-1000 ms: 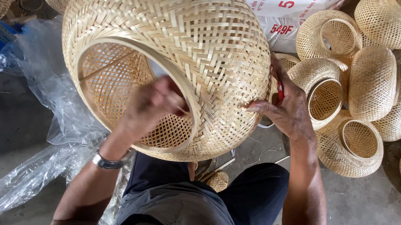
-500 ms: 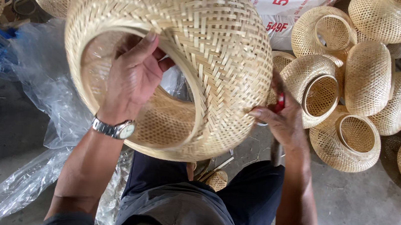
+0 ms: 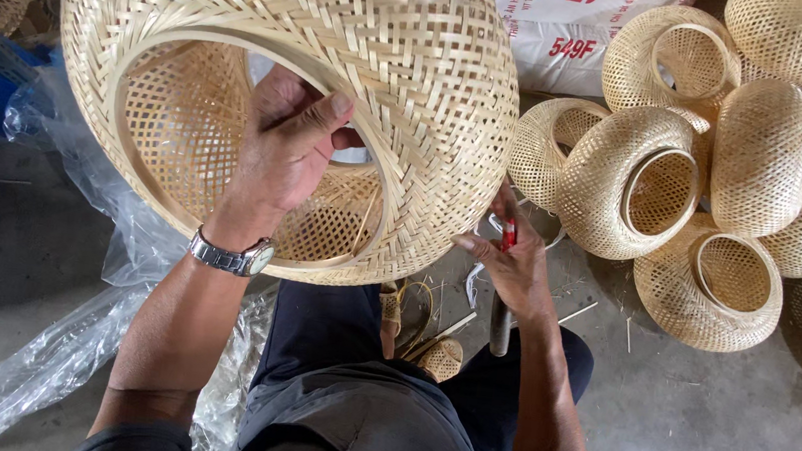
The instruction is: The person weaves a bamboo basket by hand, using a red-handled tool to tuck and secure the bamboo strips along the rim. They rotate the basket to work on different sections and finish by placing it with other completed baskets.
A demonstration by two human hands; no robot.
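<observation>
A big round woven bamboo lampshade (image 3: pixel 340 57) is up over the lap, its wide opening facing the camera. The left hand (image 3: pixel 283 157) reaches inside, thumb clamped on the inner rim, while the right hand (image 3: pixel 510 258) grips a small red-handled cutter (image 3: pixel 509 234) just below the shade's edge. A heap of smaller woven bamboo shades (image 3: pixel 718 181) lies on the concrete floor (image 3: pixel 718 443) to the right.

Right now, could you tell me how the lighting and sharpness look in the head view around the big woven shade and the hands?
Head view: soft, even daylight, no glare; the big woven shade is sharp, shadowed inside around the left hand; the right hand with its red-handled tool is slightly darker beneath it; mild wide-angle bowing at the edges.
</observation>
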